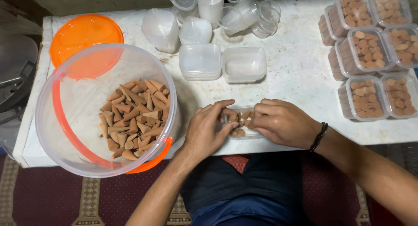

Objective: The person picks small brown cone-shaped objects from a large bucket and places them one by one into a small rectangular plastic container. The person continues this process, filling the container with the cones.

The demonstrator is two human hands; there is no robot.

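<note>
Clear box [241, 121]: two hands, left hand [208, 129], right hand [278, 121].

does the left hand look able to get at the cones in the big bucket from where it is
Probably yes. The left hand rests at the small clear box, right beside the open-topped bucket. Its orange lid lies off to the side, so nothing covers the cones.

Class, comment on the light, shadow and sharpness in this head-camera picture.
Head view: even overhead light; soft glare on the clear bucket; faint shadows under the left hand and right hand; cones sharp; slight wide-angle bending at the table edges.
</note>
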